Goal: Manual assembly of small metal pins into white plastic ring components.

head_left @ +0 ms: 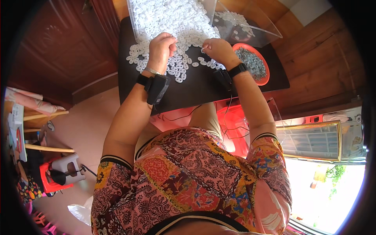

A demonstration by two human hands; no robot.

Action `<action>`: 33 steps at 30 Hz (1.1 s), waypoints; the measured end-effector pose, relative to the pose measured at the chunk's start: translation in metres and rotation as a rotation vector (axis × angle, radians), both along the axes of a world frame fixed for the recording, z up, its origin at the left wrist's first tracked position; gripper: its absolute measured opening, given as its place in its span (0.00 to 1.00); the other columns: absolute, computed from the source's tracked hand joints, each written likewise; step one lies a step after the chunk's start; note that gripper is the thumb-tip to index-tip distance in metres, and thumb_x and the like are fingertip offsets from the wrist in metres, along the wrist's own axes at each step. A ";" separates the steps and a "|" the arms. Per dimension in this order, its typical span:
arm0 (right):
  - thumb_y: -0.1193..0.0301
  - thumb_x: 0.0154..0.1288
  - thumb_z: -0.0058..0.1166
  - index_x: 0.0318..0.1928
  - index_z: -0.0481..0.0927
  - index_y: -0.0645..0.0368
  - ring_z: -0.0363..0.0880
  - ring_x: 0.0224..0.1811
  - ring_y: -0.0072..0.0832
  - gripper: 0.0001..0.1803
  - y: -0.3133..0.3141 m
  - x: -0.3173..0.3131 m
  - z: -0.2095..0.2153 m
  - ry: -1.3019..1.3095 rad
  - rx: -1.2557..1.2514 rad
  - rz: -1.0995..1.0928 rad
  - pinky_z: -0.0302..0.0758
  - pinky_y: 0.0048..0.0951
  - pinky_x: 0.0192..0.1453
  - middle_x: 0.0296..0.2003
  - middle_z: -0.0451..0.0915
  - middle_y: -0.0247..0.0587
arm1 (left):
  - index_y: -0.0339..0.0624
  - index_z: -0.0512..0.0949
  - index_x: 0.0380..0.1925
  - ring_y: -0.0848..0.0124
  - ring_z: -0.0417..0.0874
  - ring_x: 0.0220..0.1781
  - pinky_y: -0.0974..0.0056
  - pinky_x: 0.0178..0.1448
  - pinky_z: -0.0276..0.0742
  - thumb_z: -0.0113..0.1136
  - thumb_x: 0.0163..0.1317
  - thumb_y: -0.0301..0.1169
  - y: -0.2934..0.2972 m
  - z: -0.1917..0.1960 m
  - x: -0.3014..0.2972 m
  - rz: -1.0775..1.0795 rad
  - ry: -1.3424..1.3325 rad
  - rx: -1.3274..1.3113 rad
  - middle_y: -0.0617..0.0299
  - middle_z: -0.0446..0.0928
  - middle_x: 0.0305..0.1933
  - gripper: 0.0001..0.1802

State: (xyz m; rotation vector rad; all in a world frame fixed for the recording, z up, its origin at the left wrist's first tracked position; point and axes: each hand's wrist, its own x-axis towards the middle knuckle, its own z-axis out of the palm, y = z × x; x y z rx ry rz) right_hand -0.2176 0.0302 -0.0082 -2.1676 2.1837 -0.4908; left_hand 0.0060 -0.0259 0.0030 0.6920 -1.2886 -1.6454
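Observation:
My left hand (160, 51) is closed in a pinch above a heap of white oval plastic pieces (177, 65), each with two holes. A bit of one white piece shows at its fingertips. To its right, my right hand (219, 51) is also pinched, over the edge of the heap. Something small and pale sticks out at those fingertips, too small to name. Beside my right wrist stands an orange-red bowl (267, 70) full of small grey metal parts (250, 62). The heap spills from a clear plastic bin (134, 23) at the far side.
Everything lies on a dark table (176, 96). A clear sheet or lid (254, 23) leans at the far right, with more white pieces behind it. Both wrists carry strapped black devices (158, 89); cables hang below the table edge. Stools (58, 174) stand on the floor at left.

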 end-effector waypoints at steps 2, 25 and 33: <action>0.64 0.52 0.53 0.32 0.81 0.53 0.79 0.36 0.41 0.10 0.002 0.005 0.002 0.100 -0.123 -0.020 0.74 0.40 0.41 0.30 0.81 0.42 | 0.38 0.74 0.22 0.79 0.65 0.17 0.74 0.22 0.59 0.53 0.55 0.30 -0.001 0.000 0.001 -0.003 0.007 0.012 0.66 0.70 0.17 0.08; 0.69 0.61 0.55 0.44 0.79 0.61 0.74 0.36 0.16 0.12 -0.005 0.037 0.033 -1.183 0.062 0.162 0.71 0.20 0.41 0.34 0.78 0.29 | 0.38 0.75 0.23 0.80 0.65 0.17 0.75 0.22 0.58 0.53 0.56 0.30 0.013 0.004 -0.001 -0.031 -0.014 0.002 0.66 0.70 0.18 0.08; 0.70 0.65 0.52 0.47 0.75 0.62 0.74 0.33 0.20 0.13 -0.008 0.051 0.026 -1.718 0.173 0.297 0.73 0.21 0.41 0.32 0.76 0.32 | 0.39 0.73 0.23 0.80 0.65 0.19 0.76 0.25 0.60 0.50 0.59 0.32 0.020 0.007 0.001 -0.032 -0.014 -0.009 0.67 0.70 0.19 0.10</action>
